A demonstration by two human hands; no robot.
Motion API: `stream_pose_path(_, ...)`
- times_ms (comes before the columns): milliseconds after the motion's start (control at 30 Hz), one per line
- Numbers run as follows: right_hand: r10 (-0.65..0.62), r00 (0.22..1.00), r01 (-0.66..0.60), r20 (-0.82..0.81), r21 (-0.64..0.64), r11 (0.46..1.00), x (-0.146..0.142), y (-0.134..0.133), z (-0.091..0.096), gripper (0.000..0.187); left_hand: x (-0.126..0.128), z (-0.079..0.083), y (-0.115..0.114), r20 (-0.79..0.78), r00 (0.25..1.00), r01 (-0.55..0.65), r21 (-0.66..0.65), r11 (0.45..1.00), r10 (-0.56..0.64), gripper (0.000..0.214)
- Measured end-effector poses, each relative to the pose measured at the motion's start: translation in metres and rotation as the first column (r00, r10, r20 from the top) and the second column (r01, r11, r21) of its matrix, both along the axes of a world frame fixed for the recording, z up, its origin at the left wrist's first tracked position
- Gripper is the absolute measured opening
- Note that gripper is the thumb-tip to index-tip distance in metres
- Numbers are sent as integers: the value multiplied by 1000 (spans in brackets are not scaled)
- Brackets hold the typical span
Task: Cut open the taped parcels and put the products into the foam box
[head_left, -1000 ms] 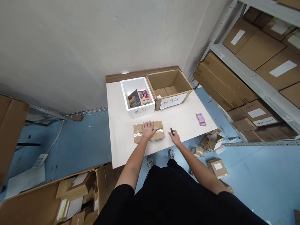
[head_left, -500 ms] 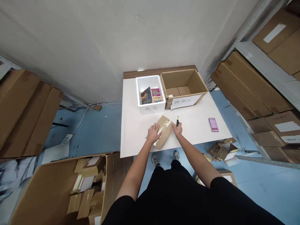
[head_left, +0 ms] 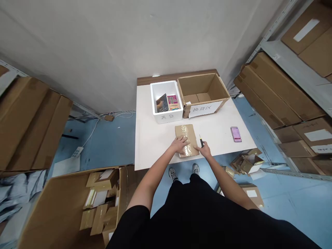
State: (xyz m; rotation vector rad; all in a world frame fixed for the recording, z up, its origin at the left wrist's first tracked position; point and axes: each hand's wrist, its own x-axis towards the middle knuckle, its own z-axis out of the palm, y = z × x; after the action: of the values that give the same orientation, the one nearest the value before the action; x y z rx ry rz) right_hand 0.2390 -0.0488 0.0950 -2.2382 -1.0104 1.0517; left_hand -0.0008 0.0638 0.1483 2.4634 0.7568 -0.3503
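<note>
A small taped cardboard parcel (head_left: 185, 135) lies on the white table (head_left: 153, 138) near its front edge, long side pointing away from me. My left hand (head_left: 180, 144) rests flat on the parcel's near left part, fingers spread. My right hand (head_left: 205, 150) is at the parcel's near right corner, closed round a small black and yellow cutter (head_left: 201, 141) whose tip points away from me.
A white foam box (head_left: 166, 102) with books and an open cardboard box (head_left: 202, 93) with a paper label stand at the table's back. A pink object (head_left: 235, 134) lies at right. Shelves of cartons (head_left: 280, 93) stand right; a large carton of parcels (head_left: 98, 204) sits on the floor at left.
The parcel has been turned from lying crosswise to pointing away from me. Both hands followed it; the right hand with the cutter came up to its corner.
</note>
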Motion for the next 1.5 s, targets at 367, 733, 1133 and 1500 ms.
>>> stream_pose_path(367,203,957,-196,207,-55,979,-45,104,17,77,-18,10,-39,-37,855,-487,283,826,517,89)
stream_pose_path(733,484,831,-495,272,-33,868,-65,171,16,72,-20,12,-28,-30,909,-392,271,879,415,94)
stream_pose_path(1133,472,847,-422,-245,230,877,-27,94,11,35,-25,-4,-39,-23,911,-386,306,870,412,74)
stream_pose_path(1500,588,763,-632,-268,-121,765,2,64,22,58,-22,-6,-23,-79,928,-338,230,913,363,83)
